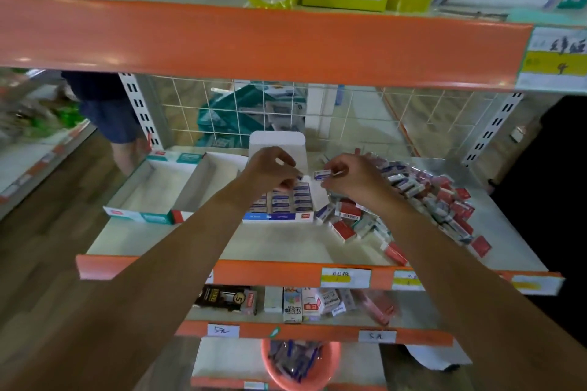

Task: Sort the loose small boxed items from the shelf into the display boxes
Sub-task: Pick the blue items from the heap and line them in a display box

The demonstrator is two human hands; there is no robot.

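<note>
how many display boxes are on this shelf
3: teal-trimmed box at far left, red-cornered box beside it, blue box in the middle, part-filled. More may be hidden.

Left grip (270, 168) hangs right over the stocked display box (279, 216), with the empty display box (139, 216) off to its left. Loose pile (428, 197) sits right of the right grip (349, 174), all on one shelf (286, 244). A small box (322, 174) is between the two grips.
</note>
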